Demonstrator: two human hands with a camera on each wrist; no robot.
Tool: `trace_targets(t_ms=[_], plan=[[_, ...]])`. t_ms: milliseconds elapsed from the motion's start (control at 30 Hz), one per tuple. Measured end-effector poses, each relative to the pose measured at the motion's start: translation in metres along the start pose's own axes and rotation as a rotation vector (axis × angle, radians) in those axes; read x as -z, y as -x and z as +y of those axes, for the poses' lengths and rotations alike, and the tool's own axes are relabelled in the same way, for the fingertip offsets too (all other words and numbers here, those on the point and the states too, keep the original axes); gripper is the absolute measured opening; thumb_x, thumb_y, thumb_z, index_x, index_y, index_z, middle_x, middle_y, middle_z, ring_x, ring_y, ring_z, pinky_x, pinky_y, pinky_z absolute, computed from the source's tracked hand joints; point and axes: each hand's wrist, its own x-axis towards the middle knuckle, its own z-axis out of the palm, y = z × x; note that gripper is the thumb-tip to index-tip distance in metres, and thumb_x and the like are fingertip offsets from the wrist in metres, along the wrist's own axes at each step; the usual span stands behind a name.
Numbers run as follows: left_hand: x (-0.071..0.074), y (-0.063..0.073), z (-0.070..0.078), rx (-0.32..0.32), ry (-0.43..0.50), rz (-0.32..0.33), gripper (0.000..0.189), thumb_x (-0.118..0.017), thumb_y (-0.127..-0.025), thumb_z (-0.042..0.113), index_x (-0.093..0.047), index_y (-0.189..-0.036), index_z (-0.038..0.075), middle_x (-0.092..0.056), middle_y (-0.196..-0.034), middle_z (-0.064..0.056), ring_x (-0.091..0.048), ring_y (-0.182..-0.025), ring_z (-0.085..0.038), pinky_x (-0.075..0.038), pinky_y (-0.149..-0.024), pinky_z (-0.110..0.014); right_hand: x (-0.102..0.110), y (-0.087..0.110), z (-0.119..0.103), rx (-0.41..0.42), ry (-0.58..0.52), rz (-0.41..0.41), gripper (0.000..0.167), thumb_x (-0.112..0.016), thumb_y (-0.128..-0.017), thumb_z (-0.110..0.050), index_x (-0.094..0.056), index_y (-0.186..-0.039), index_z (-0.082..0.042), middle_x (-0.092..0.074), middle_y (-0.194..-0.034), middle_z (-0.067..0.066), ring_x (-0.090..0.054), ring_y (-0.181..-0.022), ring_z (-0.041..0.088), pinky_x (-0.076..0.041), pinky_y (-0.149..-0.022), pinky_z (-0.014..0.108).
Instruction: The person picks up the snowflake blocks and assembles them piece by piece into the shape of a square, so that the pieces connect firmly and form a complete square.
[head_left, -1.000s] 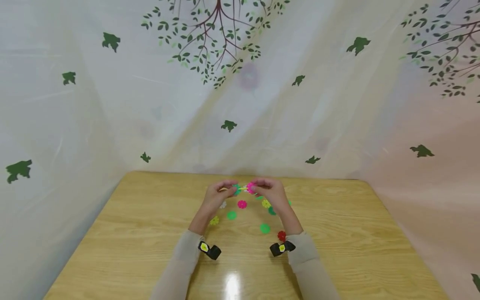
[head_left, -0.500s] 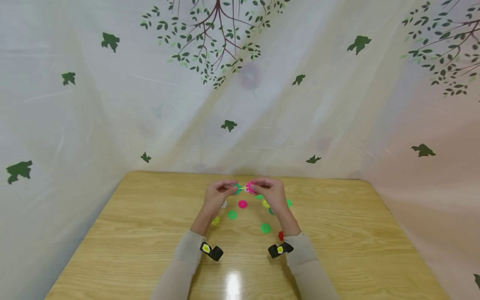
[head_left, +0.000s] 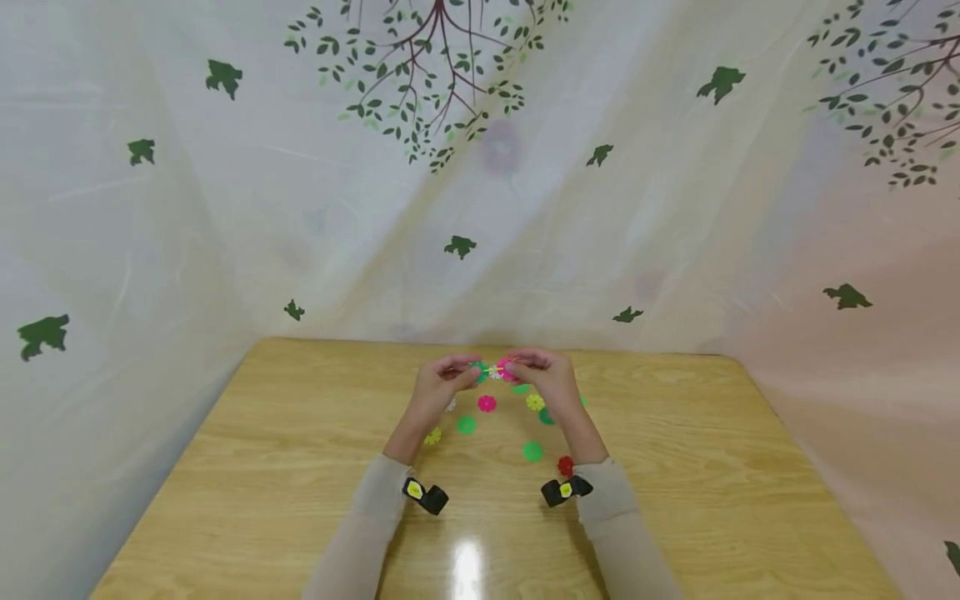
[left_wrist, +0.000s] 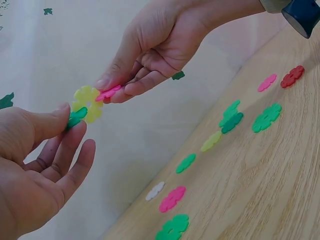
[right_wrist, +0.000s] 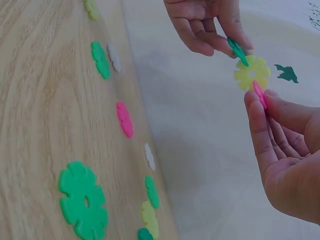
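Three notched, flower-shaped plastic discs are joined in a row, held up above the table between both hands. The yellow disc (right_wrist: 252, 72) is in the middle, with the green disc (right_wrist: 238, 51) slotted into one edge and the pink disc (right_wrist: 259, 95) into the opposite edge. My left hand (head_left: 438, 383) pinches the green disc between thumb and fingers. Between thumb and forefinger, my right hand (head_left: 551, 382) grips the pink one. From the head view the yellow disc shows nearly edge-on, as a thin strip between the hands.
Several loose discs lie on the wooden table (head_left: 315, 450) below the hands, among them a pink one (head_left: 487, 404), a light green one (head_left: 532, 452) and a red one (head_left: 566, 466). A patterned curtain (head_left: 360, 250) hangs behind the table's far edge.
Both hands keep their hold on the joined discs and have shifted very slightly to the right. The head view has tipped down a little.
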Motion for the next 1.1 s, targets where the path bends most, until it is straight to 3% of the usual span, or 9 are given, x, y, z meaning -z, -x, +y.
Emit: trace_targets(t_ms=[200, 367, 467, 700, 900, 1100], plan=[[-0.001, -0.001, 0.001, 0.049, 0.010, -0.033, 0.031, -0.071, -0.093, 0.000, -0.067, -0.123, -0.008, -0.070, -0.110, -0.014, -0.072, -0.083, -0.015, -0.063, -0.081, -0.030, -0.006, 0.000, 0.000, 0.010, -0.002, -0.020, 0.026, -0.075, -0.091, -0.006, -0.069, -0.110, 0.011, -0.077, -0.088, 0.003, -0.074, -0.073, 0.010, -0.064, -0.073, 0.032], [-0.001, 0.000, 0.000, 0.056, 0.014, -0.089, 0.030, -0.070, -0.095, 0.002, -0.067, -0.124, -0.007, -0.070, -0.114, -0.010, -0.071, -0.102, -0.035, -0.063, -0.086, -0.036, -0.015, 0.001, -0.003, 0.025, -0.028, -0.048, 0.024, -0.075, -0.092, -0.004, -0.069, -0.109, 0.012, -0.076, -0.089, 0.004, -0.074, -0.074, 0.010, -0.064, -0.072, 0.029], [-0.001, 0.000, 0.001, 0.068, 0.016, -0.111, 0.031, -0.069, -0.096, 0.004, -0.066, -0.124, -0.009, -0.070, -0.112, -0.009, -0.070, -0.104, -0.042, -0.062, -0.088, -0.039, -0.019, 0.000, -0.003, 0.049, -0.008, -0.067, 0.022, -0.074, -0.092, -0.002, -0.070, -0.109, 0.012, -0.076, -0.093, 0.012, -0.074, -0.075, 0.010, -0.063, -0.070, 0.029], [0.000, -0.001, -0.001, 0.106, -0.018, -0.074, 0.033, -0.068, -0.097, 0.005, -0.064, -0.127, -0.008, -0.068, -0.109, -0.007, -0.068, -0.086, -0.015, -0.063, -0.084, -0.033, -0.017, -0.002, -0.007, 0.070, 0.144, -0.153, 0.022, -0.071, -0.095, -0.004, -0.071, -0.114, 0.007, -0.074, -0.102, 0.026, -0.072, -0.077, 0.012, -0.063, -0.071, 0.032], [-0.001, 0.000, 0.000, 0.112, 0.006, -0.031, 0.033, -0.066, -0.095, 0.000, -0.062, -0.128, -0.008, -0.064, -0.102, -0.003, -0.067, -0.089, -0.015, -0.062, -0.088, -0.041, 0.005, -0.003, -0.008, 0.042, 0.333, -0.323, 0.031, -0.069, -0.097, -0.007, -0.067, -0.124, 0.006, -0.074, -0.102, 0.023, -0.073, -0.083, 0.022, -0.062, -0.079, 0.050], [0.001, -0.002, -0.002, 0.092, 0.022, -0.007, 0.034, -0.067, -0.093, -0.004, -0.061, -0.125, -0.010, -0.064, -0.097, 0.000, -0.068, -0.085, -0.009, -0.063, -0.081, -0.029, 0.031, 0.000, -0.004, 0.077, 0.527, -0.587, 0.027, -0.073, -0.091, -0.001, -0.068, -0.115, 0.012, -0.076, -0.093, 0.019, -0.073, -0.085, 0.018, -0.062, -0.080, 0.031]])
